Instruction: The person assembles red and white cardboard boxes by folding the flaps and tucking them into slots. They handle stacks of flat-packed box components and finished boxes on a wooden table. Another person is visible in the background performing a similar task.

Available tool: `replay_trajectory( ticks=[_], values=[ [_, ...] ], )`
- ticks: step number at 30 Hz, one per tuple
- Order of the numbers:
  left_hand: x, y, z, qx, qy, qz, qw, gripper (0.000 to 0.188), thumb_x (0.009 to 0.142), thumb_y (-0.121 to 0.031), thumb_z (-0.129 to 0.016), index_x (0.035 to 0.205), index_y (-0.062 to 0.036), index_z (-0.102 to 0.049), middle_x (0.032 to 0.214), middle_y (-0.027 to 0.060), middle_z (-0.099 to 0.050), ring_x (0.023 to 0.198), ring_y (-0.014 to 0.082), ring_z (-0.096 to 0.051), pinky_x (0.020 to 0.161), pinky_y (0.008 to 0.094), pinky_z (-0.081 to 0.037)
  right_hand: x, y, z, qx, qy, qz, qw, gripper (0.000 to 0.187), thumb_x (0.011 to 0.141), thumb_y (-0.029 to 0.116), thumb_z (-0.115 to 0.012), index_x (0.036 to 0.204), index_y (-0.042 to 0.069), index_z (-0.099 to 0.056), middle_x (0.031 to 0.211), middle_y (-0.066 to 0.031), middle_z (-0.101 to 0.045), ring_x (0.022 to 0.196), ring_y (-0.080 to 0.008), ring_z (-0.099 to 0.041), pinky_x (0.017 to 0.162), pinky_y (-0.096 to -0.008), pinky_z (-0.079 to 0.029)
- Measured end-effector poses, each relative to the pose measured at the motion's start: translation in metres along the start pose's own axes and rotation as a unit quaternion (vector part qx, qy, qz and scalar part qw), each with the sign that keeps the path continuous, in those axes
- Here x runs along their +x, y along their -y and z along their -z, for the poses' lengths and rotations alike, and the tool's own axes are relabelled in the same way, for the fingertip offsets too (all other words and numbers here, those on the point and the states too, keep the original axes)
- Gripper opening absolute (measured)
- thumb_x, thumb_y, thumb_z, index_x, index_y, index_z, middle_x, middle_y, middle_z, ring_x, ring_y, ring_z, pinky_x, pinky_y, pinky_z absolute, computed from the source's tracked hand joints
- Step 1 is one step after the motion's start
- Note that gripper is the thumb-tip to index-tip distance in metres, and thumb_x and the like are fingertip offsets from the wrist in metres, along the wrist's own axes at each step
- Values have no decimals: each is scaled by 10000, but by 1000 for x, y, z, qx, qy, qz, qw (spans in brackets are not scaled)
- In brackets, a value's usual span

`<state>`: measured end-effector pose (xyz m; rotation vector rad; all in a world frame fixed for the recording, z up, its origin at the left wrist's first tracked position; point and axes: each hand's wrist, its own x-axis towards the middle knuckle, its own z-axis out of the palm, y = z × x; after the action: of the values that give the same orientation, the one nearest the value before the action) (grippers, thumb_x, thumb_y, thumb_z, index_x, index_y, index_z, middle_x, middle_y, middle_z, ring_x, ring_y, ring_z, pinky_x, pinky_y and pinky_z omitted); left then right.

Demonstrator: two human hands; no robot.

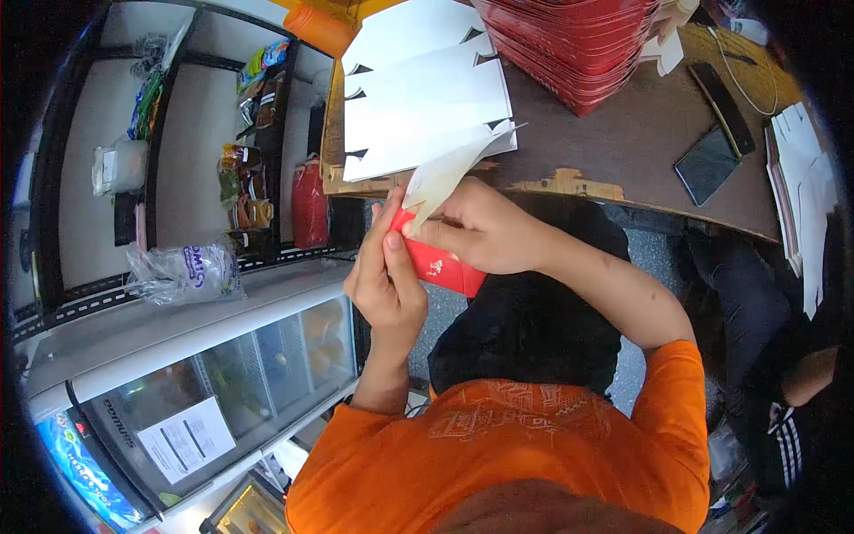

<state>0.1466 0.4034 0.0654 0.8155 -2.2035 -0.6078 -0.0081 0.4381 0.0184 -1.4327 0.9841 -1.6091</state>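
Observation:
A red cardboard food box (449, 274) with a white inside is held above my lap, partly folded. My left hand (389, 267) grips its left side, thumb on the red face and fingers behind. My right hand (489, 230) holds its upper right part, with the thumb pressed at the corner near my left fingertips. A pale flap (445, 173) of the box sticks up between my hands toward the table. Just beyond lies a stack of flat white box blanks (418, 102) with notched edges. A tall nested stack of red boxes (574, 53) stands right of the blanks.
Two phones, one (709, 166) overlapping the other (722, 107), lie on the worn brown table (578, 160). More white blanks (801, 191) stand at the right edge. A glass-door fridge (276, 356) and shelves of packets are at left. Another person's arm (809, 378) shows at lower right.

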Motion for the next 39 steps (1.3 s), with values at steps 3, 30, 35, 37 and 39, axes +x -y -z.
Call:
replay_trajectory(
  ticks=[3, 30, 35, 37, 39],
  values=[
    [-2, 2, -2, 17, -19, -10, 1000, 298, 1037, -61, -464, 1230, 105, -618, 1212, 230, -690, 1163, 353, -662, 1036, 432, -494, 0, 1, -3, -3, -8, 29, 1000, 252, 992, 211, -571, 1026, -15, -676, 897, -199, -698, 806, -306, -692, 737, -381, -527],
    [13, 27, 14, 7, -108, 74, 991, 258, 1031, -155, -553, 1065, 39, -720, 872, 95, -731, 741, 79, -604, 663, 268, -502, 5, 14, 16, 1, 54, -152, 987, 365, 1022, 319, -591, 1043, -34, -682, 783, -66, -666, 739, -104, -573, 691, -317, -488],
    [16, 36, 27, -22, -140, 91, 986, 304, 1069, -185, -501, 1120, 42, -697, 941, 80, -729, 850, 97, -624, 771, 264, -508, 2, 11, 19, 8, 109, -113, 988, 323, 1027, 284, -574, 968, -25, -652, 737, -63, -592, 709, -97, -506, 645, -315, -435],
    [14, 37, 23, -99, -152, 99, 978, 301, 1021, -223, -597, 1165, 28, -679, 1200, 144, -644, 1065, 158, -597, 917, 314, -481, 2, 13, 15, -19, 88, -101, 991, 318, 1032, 280, -565, 965, -23, -635, 747, -72, -587, 719, -99, -510, 661, -315, -444],
    [10, 35, 12, -164, -151, 47, 974, 376, 940, -269, -710, 1203, -3, -668, 1421, 193, -484, 1256, 236, -514, 1040, 380, -427, 3, 13, 11, -31, 58, -86, 994, 293, 1038, 263, -554, 978, -16, -619, 771, -71, -589, 731, -96, -519, 677, -305, -454]
  ],
)
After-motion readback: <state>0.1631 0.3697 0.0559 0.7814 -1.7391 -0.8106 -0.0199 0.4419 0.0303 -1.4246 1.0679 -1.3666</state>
